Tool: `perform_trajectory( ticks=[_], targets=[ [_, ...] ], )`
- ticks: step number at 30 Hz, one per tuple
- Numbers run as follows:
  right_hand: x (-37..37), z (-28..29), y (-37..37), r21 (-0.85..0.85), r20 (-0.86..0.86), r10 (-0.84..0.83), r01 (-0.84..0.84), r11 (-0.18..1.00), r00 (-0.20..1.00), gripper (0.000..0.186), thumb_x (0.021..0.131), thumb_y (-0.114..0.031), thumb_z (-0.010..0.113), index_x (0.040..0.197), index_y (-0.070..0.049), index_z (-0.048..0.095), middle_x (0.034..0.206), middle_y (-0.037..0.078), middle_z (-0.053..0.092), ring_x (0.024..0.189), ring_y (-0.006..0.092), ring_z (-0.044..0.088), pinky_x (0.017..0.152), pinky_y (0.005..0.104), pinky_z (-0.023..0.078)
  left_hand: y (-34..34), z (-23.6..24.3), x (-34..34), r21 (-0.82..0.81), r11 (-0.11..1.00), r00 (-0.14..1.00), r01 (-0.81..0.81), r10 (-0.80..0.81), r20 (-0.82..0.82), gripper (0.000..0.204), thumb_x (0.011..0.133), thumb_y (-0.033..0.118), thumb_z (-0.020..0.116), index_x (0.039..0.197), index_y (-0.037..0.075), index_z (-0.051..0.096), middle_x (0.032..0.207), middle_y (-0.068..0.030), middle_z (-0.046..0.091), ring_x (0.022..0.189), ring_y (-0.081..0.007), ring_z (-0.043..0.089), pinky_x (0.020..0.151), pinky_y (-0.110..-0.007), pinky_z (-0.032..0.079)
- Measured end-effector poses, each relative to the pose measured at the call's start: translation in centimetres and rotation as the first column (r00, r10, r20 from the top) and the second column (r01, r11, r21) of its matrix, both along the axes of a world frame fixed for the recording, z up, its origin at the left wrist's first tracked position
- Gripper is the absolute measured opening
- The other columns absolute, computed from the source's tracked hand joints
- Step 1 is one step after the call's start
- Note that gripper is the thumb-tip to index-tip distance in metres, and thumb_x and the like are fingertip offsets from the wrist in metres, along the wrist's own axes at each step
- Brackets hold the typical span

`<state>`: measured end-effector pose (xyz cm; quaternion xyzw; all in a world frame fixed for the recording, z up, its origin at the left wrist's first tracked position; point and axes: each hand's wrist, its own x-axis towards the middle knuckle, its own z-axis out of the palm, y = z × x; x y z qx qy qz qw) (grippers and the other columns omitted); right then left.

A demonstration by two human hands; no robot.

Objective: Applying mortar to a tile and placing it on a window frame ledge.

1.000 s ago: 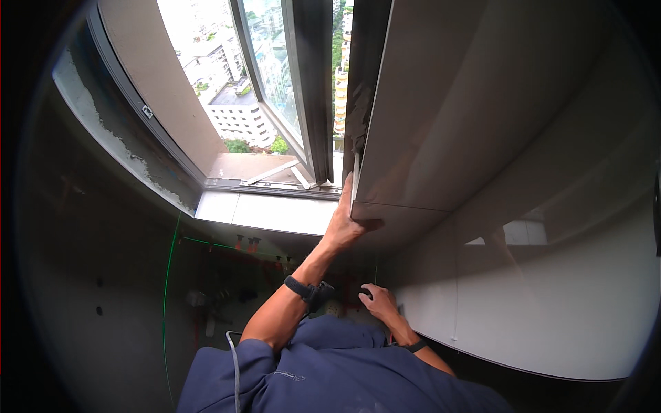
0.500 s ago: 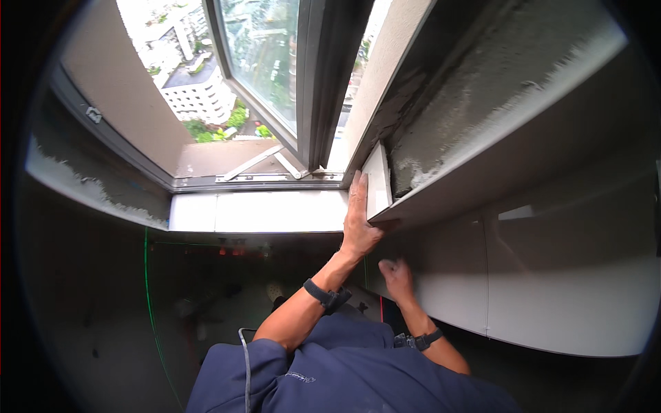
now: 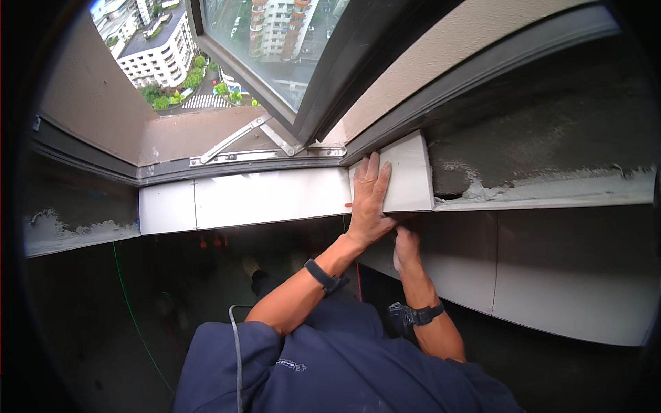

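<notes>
My left hand (image 3: pixel 370 199) lies spread on a short white tile (image 3: pixel 411 175) at the right corner of the window opening, fingers pressed against its face. The tile covers the end of the right reveal, beside bare grey mortar (image 3: pixel 509 151). Just below the tile's lower edge is my right hand (image 3: pixel 406 249), close to the left wrist. Its fingers are partly hidden and blurred, so I cannot see whether they hold anything. A small orange piece (image 3: pixel 348 205) sits at the joint between this tile and the white sill tile (image 3: pixel 275 195).
An open window sash (image 3: pixel 268 62) leans outward on a metal hinge arm (image 3: pixel 237 138), with buildings far below. Large glossy wall tiles (image 3: pixel 551 261) face the wall at right. A green laser line (image 3: pixel 127 296) runs down at left. A grey cable (image 3: pixel 236 344) hangs over my shirt.
My view has shifted and shows the tile more from the front. The left hand's fingers now spread across the tile's face. My right hand has risen to just under the tile's edge.
</notes>
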<state>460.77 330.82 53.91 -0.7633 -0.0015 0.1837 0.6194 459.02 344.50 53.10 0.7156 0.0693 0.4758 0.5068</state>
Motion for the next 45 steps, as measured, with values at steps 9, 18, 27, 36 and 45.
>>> perform_trajectory(
  ticks=[9, 18, 27, 36, 45],
  targets=[
    [0.2, -0.3, 0.4, 0.098, -0.018, 0.039, -0.037, 0.994, 0.999, 0.062, 0.100, -0.018, 0.053, 0.155, -0.001, 0.031, 0.158, 0.012, 0.035, 0.146, 0.0239, 0.033, 0.120, 0.0366, 0.026, 0.3, -0.6, -0.1, 0.036, 0.999, 0.998, 0.012, -0.010, -0.060, 0.108, 0.069, 0.023, 0.086, 0.158, 0.008, 0.027, 0.161, -0.0296, 0.023, 0.148, -0.0493, 0.026, 0.119, -0.062, 0.018],
    [0.5, -0.4, 0.2, 0.067, 0.023, 0.063, -0.064, 0.996, 0.998, 0.058, 0.108, -0.025, 0.045, 0.157, -0.002, 0.025, 0.160, 0.011, 0.031, 0.146, 0.0229, 0.033, 0.120, 0.0372, 0.028, 0.4, -0.4, -0.4, -0.025, 0.998, 0.997, 0.061, -0.062, -0.039, 0.109, 0.063, 0.013, 0.084, 0.158, 0.013, 0.030, 0.162, -0.0282, 0.023, 0.147, -0.0516, 0.024, 0.115, -0.069, 0.017],
    [0.4, -0.5, 0.3, 0.098, 0.027, 0.053, -0.055, 0.994, 0.998, 0.058, 0.107, -0.021, 0.047, 0.157, -0.002, 0.026, 0.160, 0.011, 0.032, 0.147, 0.0233, 0.032, 0.120, 0.0377, 0.028, 0.4, -0.3, -0.4, -0.020, 0.998, 0.998, 0.057, -0.058, -0.037, 0.110, 0.062, 0.011, 0.083, 0.158, 0.012, 0.030, 0.161, -0.0284, 0.023, 0.147, -0.0517, 0.025, 0.114, -0.070, 0.019],
    [0.7, -1.1, -0.4, 0.061, 0.043, 0.081, -0.083, 0.995, 0.996, 0.057, 0.105, -0.018, 0.048, 0.156, -0.001, 0.028, 0.159, 0.012, 0.034, 0.145, 0.0230, 0.035, 0.119, 0.0370, 0.030, 0.6, -0.8, -0.4, 0.012, 0.998, 0.997, 0.054, -0.053, -0.057, 0.109, 0.065, 0.018, 0.086, 0.157, 0.009, 0.029, 0.161, -0.0298, 0.022, 0.147, -0.0512, 0.025, 0.116, -0.067, 0.019],
    [0.7, -2.6, -1.4, 0.029, 0.024, 0.020, -0.021, 0.999, 1.000, 0.057, 0.104, -0.024, 0.054, 0.153, -0.001, 0.035, 0.154, 0.012, 0.039, 0.141, 0.0220, 0.038, 0.116, 0.0371, 0.033, 0.5, 0.0, -0.6, 0.018, 0.998, 0.997, 0.055, -0.054, -0.054, 0.112, 0.065, 0.017, 0.087, 0.159, 0.012, 0.027, 0.162, -0.0304, 0.019, 0.148, -0.0511, 0.024, 0.117, -0.063, 0.021]
  ],
)
